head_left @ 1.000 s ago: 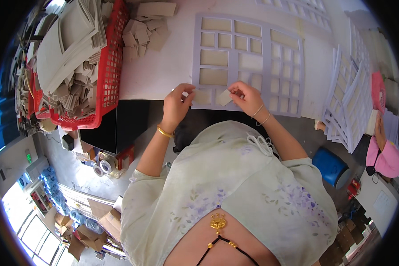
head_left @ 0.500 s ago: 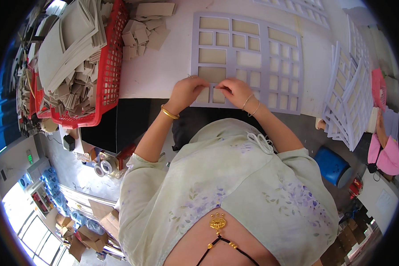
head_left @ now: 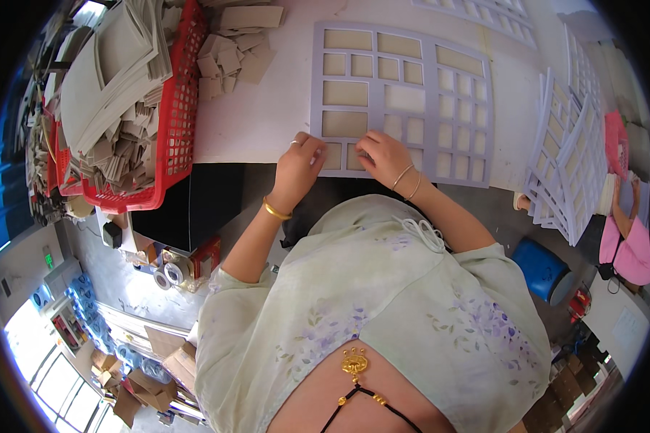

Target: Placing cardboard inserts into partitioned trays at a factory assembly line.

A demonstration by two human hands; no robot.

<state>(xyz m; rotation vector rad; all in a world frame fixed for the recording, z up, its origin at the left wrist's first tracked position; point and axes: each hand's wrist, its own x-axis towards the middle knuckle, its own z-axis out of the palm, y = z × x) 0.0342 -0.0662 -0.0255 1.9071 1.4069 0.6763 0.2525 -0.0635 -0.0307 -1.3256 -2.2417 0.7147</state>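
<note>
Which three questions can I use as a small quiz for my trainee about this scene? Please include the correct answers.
1. At which edge of the lavender panel are the left hand and the right hand?
2. True or false: the gold bracelet is on the left wrist.
3. On which side of the panel is the red basket, as the person sees it? A) right B) left C) beyond its far edge

Key: 1. The near edge. 2. True. 3. B.
</note>
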